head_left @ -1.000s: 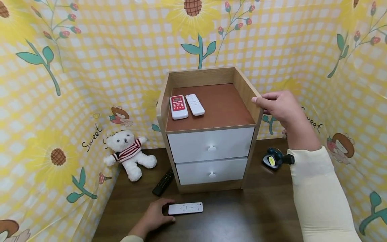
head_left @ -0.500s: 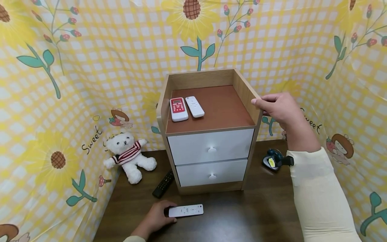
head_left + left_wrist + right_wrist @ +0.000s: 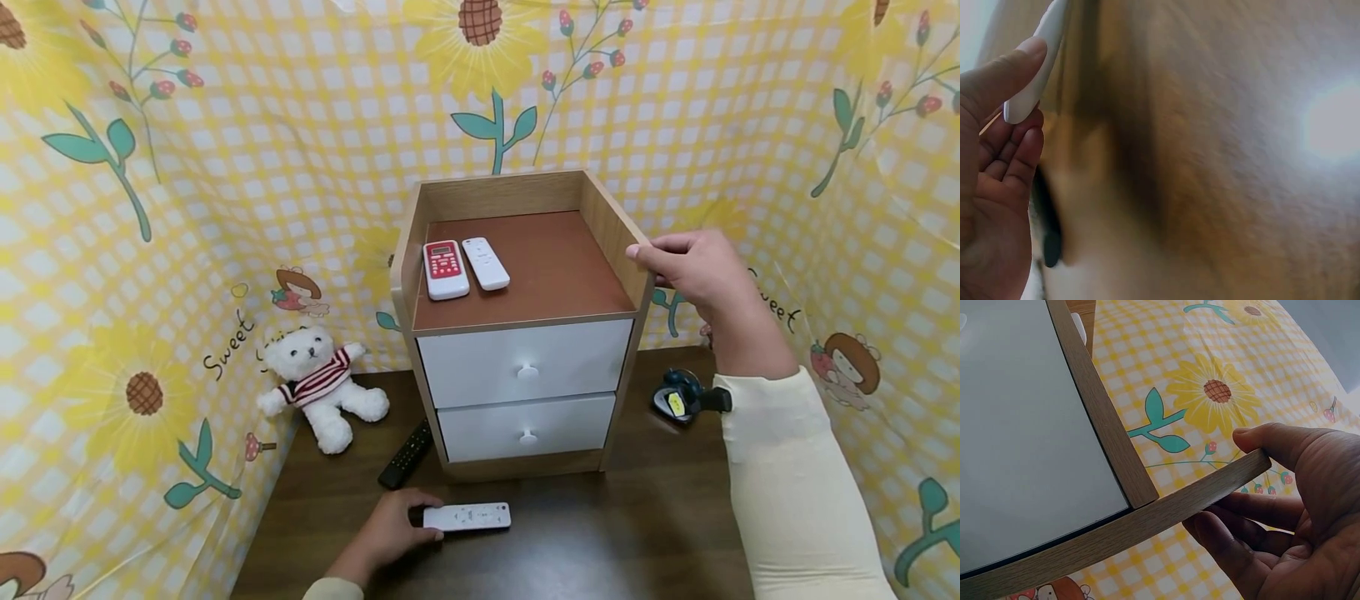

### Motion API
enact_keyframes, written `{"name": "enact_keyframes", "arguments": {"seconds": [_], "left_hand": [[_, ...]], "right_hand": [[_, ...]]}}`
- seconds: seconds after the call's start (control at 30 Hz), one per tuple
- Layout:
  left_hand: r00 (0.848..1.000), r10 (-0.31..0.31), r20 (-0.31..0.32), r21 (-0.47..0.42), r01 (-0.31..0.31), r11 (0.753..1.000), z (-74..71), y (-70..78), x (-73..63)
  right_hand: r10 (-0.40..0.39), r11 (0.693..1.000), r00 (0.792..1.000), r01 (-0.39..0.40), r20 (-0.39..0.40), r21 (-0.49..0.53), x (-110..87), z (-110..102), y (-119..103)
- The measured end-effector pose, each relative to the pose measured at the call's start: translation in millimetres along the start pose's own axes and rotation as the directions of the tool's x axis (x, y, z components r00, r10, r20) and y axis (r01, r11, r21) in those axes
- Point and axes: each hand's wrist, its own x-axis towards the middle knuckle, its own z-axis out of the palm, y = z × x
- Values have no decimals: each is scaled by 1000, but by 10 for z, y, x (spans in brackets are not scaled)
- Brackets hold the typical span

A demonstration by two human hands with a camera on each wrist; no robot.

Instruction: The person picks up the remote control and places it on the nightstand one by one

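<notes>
The head view looked forward and down; close left and right wrist views shared with it the left hand (image 3: 392,528) and right hand (image 3: 699,267) respectively.

From nine o'clock round through twelve to three, I'm walled in by a rippled, yellow-and-white checked cloth (image 3: 337,150) printed with sunflowers, green leaves, strawberries and cartoon girls. A big sunflower (image 3: 480,23) sits at twelve o'clock. Toward six, I have a dark brown wooden surface (image 3: 570,542) with a soft shine; in my left wrist view a white glare (image 3: 1335,122) whitens it at three o'clock.
</notes>
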Motion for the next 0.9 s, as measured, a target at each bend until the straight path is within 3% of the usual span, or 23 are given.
{"name": "enact_keyframes", "arguments": {"seconds": [0.2,0.4,0.57,0.73,0.9], "left_hand": [[997,74,-18,-39,-75,996,-190,410,23],[976,172,-134,-108,-187,976,-657,975,27],[950,225,-215,-168,-263,950,-1014,1477,-1],[928,251,-275,-223,-316,922,-1196,1922,-8],[919,283,-274,-313,-364,877,-1398,2290,21]], "right_hand": [[12,1000,1000,-11,-8,13,-21,0,0],[7,1000,1000,-7,-11,26,-20,-5,-5],[-10,1000,1000,10,-16,26,-20,-14,-13],[-9,1000,1000,9,-10,9,-19,-21,-8],[-9,1000,1000,9,-7,-2,-21,-4,-9]]}}
